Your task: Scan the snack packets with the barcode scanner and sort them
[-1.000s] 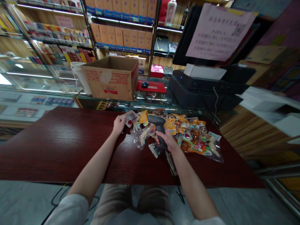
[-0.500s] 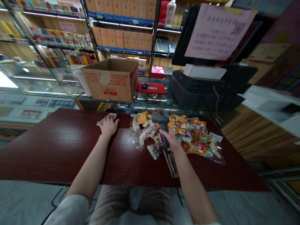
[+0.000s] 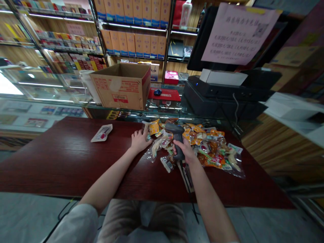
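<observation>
My left hand (image 3: 139,141) rests at the left edge of a heap of packaged snacks (image 3: 210,148), its fingers spread and touching a clear snack packet (image 3: 146,130). Whether it presses or only touches that packet I cannot tell. My right hand (image 3: 185,150) is wrapped round the handle of a dark barcode scanner (image 3: 178,140), held over the heap with its head pointing left. The scanner's cable runs down past the table's near edge. A white, flat snack packet (image 3: 102,133) lies alone on the table, left of my left hand.
The dark red table (image 3: 63,162) stands before a glass counter. On the counter are a cardboard box (image 3: 121,88), a mouse (image 3: 157,92) on a red mat, and a black cash register (image 3: 217,98) below a monitor with a pink notice (image 3: 238,33). Stocked shelves line the back.
My left hand has let go of the white packet, now lying farther left, and has moved right to the heap's left edge. My right hand and the scanner have stayed nearly still.
</observation>
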Motion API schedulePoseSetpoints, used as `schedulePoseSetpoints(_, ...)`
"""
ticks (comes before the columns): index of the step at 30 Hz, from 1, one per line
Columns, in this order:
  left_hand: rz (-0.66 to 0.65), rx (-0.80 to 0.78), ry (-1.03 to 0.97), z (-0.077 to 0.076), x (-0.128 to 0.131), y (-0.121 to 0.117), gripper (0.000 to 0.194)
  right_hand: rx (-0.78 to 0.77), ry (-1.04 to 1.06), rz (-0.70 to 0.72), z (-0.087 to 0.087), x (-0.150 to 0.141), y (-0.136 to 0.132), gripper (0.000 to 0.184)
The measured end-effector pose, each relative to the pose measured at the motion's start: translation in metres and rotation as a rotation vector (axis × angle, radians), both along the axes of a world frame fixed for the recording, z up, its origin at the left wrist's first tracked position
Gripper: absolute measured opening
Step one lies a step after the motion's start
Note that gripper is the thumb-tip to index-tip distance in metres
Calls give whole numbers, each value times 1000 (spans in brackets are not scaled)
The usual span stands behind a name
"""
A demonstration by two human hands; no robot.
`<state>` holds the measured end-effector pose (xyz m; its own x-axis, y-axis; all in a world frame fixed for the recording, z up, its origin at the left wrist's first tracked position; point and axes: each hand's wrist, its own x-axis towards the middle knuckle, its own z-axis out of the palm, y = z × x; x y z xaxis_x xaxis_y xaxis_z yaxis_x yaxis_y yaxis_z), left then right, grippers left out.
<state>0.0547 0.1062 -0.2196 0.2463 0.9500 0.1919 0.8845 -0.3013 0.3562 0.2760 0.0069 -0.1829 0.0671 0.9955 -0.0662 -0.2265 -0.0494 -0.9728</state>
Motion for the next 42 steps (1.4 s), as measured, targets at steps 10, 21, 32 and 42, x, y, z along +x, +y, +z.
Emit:
schedulePoseSetpoints(10, 105, -26, -233, -2, -47, 19, 41, -11, 2, 29, 5, -2, -3, 43)
schedulePoseSetpoints(21, -193, -612, -1488, 19, -59, 18, 51, 17, 115, 131, 6, 0, -6, 37)
schedulePoseSetpoints(32, -301, -876, -1478, 16, -64, 20, 71, 3, 47, 162, 5, -10, -6, 39)
schedulePoseSetpoints(42, -260, -750, -1358, 1, -59, 30, 55, 11, 47, 139, 4, -10, -5, 42)
